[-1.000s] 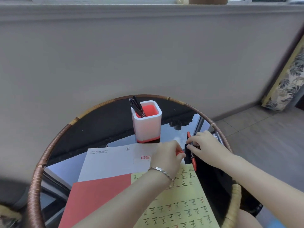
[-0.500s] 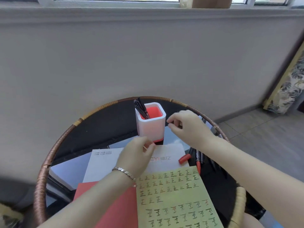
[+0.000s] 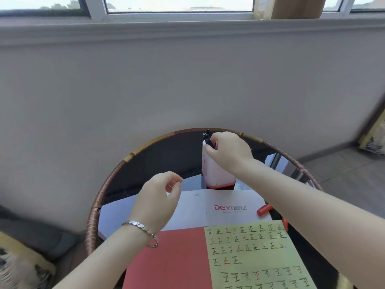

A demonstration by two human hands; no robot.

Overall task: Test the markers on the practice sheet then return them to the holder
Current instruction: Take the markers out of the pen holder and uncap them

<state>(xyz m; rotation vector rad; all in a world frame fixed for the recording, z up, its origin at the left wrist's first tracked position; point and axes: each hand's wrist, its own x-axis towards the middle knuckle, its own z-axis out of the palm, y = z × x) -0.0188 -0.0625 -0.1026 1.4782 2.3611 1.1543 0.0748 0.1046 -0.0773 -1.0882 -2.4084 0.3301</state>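
The counter's woven rim [image 3: 98, 207] curves round to the left of the left grip [image 3: 158, 201]. That grip hovers above the counter, narrow, its fingers loosely curled, thumb and forefinger close together with nothing between them. A silver bracelet [image 3: 141, 227] sits on the wrist behind it. Under it lies a white paper [image 3: 229, 202] with a red logo, and nearer the person than the grip lies a red sheet [image 3: 173, 259].

To the right of the left grip and farther off, the right grip [image 3: 229, 151] is at the top of the holder [image 3: 216, 176], a white box with a red base that stands upright on the counter. Its fingers and thumb are curled on the black markers [image 3: 206, 137], whose ends stick up from the holder just left of the knuckles.

Nearer the person than the right grip, the yellow practice sheet [image 3: 256, 253] lies flat, rows of characters on it. Beside the forearm, a red cap [image 3: 264, 210] lies at the white paper's edge, and a red marker [image 3: 284, 225] shows partly just beyond the practice sheet's corner.
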